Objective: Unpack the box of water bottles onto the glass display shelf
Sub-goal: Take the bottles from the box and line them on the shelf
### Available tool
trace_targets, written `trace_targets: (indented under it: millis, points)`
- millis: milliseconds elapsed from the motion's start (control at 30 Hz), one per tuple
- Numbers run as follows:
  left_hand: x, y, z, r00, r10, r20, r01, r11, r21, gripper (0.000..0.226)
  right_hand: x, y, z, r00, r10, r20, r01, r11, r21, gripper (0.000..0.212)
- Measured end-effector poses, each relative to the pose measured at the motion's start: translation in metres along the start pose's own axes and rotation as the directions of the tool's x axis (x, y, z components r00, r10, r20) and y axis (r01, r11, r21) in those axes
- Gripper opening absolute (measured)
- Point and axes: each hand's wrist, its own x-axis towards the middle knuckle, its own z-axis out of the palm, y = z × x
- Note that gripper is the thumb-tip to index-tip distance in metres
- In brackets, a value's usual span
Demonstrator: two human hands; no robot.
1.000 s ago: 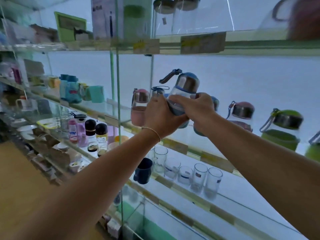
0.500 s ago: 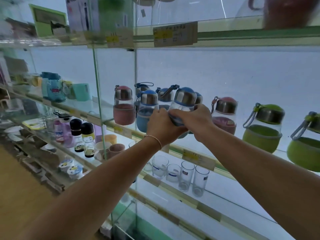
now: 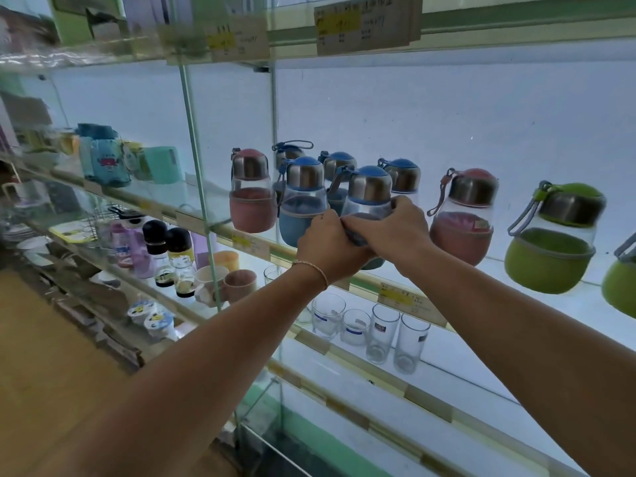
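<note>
Both hands grip one blue water bottle (image 3: 369, 192) with a steel cap, at the front of the glass display shelf (image 3: 426, 306). My left hand (image 3: 327, 244) wraps its left side and my right hand (image 3: 390, 228) wraps its right side, hiding the blue sleeve. Whether its base touches the shelf is hidden. Several more blue bottles (image 3: 303, 197) stand just left and behind. A pink bottle (image 3: 250, 192) stands further left, another pink bottle (image 3: 463, 215) to the right, then a green bottle (image 3: 554, 239). The box is out of view.
Drinking glasses (image 3: 382, 333) stand on the shelf below my arms. Cups (image 3: 237, 284) and small dark-capped bottles (image 3: 167, 256) sit lower left. Teal mugs (image 3: 103, 160) fill the left bay behind a vertical glass divider (image 3: 196, 160). Price labels (image 3: 364, 24) hang from the shelf above.
Both hands have brought the blue bottle down from a tilted, raised position to upright at shelf level among the other blue bottles.
</note>
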Motion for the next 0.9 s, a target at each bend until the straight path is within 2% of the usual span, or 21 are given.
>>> trace_targets:
  millis: [133,333,467,567,633,767,900]
  points:
    - [0.000,0.000,-0.003,1.000,0.014,0.024,-0.014,1.000,-0.003,0.072,-0.001,0.000,0.001,1.000,-0.001,-0.005,0.001,0.998,-0.066,0.087]
    - [-0.007,0.006,-0.010,0.998,0.010,0.055,-0.010,1.000,-0.013,0.075,-0.004,-0.004,0.000,1.000,0.014,0.016,-0.013,0.994,-0.112,0.083]
    - [-0.011,0.007,-0.017,0.995,0.018,0.102,-0.018,1.000,-0.004,0.081,-0.009,-0.011,-0.001,0.998,0.056,0.005,-0.055,0.989,-0.137,0.088]
    - [-0.014,0.001,-0.024,0.988,0.081,0.131,-0.080,0.997,-0.009,0.083,-0.013,-0.015,-0.002,0.998,0.057,-0.026,-0.062,0.976,-0.209,0.096]
    - [-0.017,-0.003,-0.033,0.985,0.123,0.124,-0.118,0.992,-0.042,0.076,-0.020,-0.020,-0.001,0.994,0.003,-0.105,-0.029,0.969,-0.246,0.102]
    - [-0.019,-0.016,-0.052,0.979,0.194,0.066,-0.189,0.979,-0.072,0.046,-0.035,-0.037,0.007,0.941,-0.220,-0.255,0.136,0.941,-0.311,0.096]
    - [-0.022,-0.035,-0.077,0.982,0.190,-0.001,-0.190,0.981,-0.048,0.065,-0.047,-0.062,0.024,0.912,-0.337,-0.235,0.236,0.898,-0.370,0.094]
